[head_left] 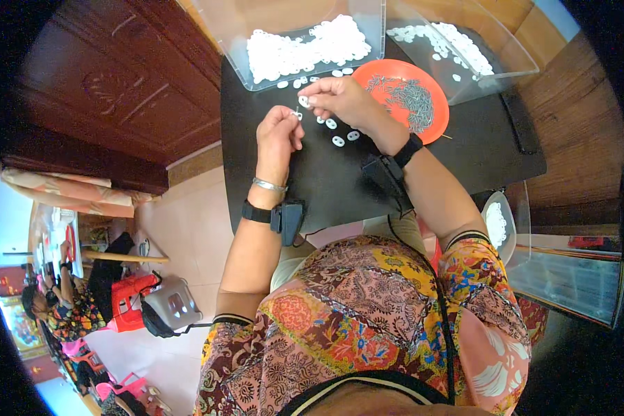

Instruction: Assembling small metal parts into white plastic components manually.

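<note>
Left hand (278,130) fingers pinch a small white plastic piece (298,116), right hand (339,99) fingers grip a white plastic oval (303,102), upper middle of frame. Not joined yet, I reckon; loads left: loose white ovals (277,57) up top, grey metal pins (414,100) upper right.

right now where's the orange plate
In the head view, the orange plate sits upper right of centre on the dark table, just right of the right hand, beside a clear bin.
</note>
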Demonstrator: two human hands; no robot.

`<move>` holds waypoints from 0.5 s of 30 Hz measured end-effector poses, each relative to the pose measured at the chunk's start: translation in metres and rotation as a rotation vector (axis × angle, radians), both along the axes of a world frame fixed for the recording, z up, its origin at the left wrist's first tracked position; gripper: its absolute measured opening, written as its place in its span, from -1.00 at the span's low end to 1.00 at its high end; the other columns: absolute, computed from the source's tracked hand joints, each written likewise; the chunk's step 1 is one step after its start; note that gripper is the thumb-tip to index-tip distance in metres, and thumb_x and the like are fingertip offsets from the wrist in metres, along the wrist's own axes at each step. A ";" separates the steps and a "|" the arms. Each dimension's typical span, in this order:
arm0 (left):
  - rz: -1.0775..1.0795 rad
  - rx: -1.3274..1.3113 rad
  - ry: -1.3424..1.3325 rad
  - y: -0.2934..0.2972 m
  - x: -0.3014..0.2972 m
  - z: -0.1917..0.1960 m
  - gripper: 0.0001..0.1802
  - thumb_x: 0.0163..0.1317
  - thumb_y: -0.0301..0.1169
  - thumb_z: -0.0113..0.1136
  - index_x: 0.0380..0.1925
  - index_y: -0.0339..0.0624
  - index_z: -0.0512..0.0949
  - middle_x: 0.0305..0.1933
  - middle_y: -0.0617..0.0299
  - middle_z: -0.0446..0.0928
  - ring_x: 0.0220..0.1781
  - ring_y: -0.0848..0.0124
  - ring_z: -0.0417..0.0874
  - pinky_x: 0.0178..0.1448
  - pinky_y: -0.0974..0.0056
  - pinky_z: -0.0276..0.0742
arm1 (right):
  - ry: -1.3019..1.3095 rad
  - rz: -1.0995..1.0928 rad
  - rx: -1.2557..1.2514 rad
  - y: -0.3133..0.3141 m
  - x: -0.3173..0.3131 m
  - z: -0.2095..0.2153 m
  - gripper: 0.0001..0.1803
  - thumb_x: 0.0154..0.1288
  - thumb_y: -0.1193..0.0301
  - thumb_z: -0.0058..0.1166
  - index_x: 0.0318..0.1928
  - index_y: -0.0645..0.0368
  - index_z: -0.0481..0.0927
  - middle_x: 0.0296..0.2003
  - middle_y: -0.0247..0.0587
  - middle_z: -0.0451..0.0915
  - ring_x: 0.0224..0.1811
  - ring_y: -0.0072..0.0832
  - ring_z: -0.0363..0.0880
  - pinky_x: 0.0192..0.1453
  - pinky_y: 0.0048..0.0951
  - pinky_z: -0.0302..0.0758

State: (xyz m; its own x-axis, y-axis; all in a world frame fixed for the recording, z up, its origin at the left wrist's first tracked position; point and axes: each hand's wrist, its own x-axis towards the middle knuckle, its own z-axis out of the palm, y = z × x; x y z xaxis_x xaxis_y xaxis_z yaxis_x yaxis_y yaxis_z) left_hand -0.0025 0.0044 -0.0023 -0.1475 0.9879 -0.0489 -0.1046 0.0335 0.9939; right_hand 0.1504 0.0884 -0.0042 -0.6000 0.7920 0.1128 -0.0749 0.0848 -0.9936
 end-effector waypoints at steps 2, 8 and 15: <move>-0.008 -0.017 0.013 0.000 0.001 0.001 -0.88 0.22 -0.45 -0.05 -0.50 -0.14 0.41 -0.65 0.35 0.42 -0.71 0.62 0.33 -0.64 0.54 0.14 | -0.020 0.003 -0.004 -0.001 0.001 0.001 -0.75 0.26 0.41 0.06 -0.10 0.26 0.58 -0.43 -0.42 0.56 -0.48 -0.71 0.46 -0.39 -0.68 0.43; -0.021 -0.021 0.022 0.002 -0.001 -0.002 -0.87 0.21 -0.45 -0.05 -0.52 -0.14 0.42 -0.65 0.35 0.42 -0.72 0.62 0.32 -0.64 0.53 0.15 | -0.084 0.012 0.030 0.000 0.000 0.005 -0.78 0.26 0.43 0.05 -0.12 0.22 0.62 -0.48 -0.45 0.53 -0.50 -0.72 0.44 -0.41 -0.69 0.40; -0.005 -0.038 0.044 0.001 0.001 0.001 -0.86 0.19 -0.46 -0.04 -0.54 -0.14 0.42 -0.66 0.35 0.42 -0.72 0.61 0.33 -0.63 0.51 0.16 | -0.115 0.021 0.065 -0.003 0.001 0.010 -0.78 0.27 0.40 0.04 -0.13 0.18 0.63 -0.55 -0.46 0.50 -0.53 -0.75 0.42 -0.45 -0.69 0.38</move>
State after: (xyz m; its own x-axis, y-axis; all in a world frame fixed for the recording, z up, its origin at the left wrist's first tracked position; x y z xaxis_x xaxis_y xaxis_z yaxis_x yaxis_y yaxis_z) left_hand -0.0016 0.0050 -0.0016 -0.1454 0.9861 -0.0802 -0.0602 0.0721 0.9956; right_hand 0.1514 0.0850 0.0054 -0.6283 0.7724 0.0930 0.0365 0.1486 -0.9882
